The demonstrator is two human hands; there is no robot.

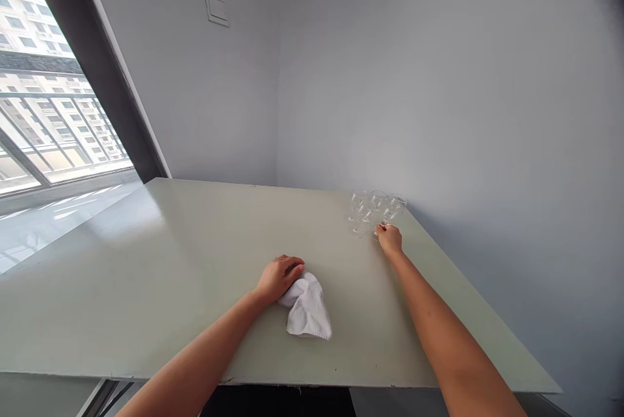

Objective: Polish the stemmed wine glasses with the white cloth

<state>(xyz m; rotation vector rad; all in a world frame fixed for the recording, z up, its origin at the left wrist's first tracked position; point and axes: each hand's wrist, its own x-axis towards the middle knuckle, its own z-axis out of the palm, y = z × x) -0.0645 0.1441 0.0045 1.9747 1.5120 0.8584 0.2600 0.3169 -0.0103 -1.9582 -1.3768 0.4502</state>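
My left hand is closed on a white cloth, which lies crumpled on the pale table with its loose end spread toward the near edge. Farther off on the right, my right hand pinches the stem of a clear stemmed glass, low near its base. Beside it, to the left, stands another glass among several clear glasses grouped at the table's back right corner. Their outlines overlap, and my fingers hide part of the held stem.
Grey walls meet behind the table, one running along its right edge. A light switch is on the back wall. At the left, a window shows a railing and buildings.
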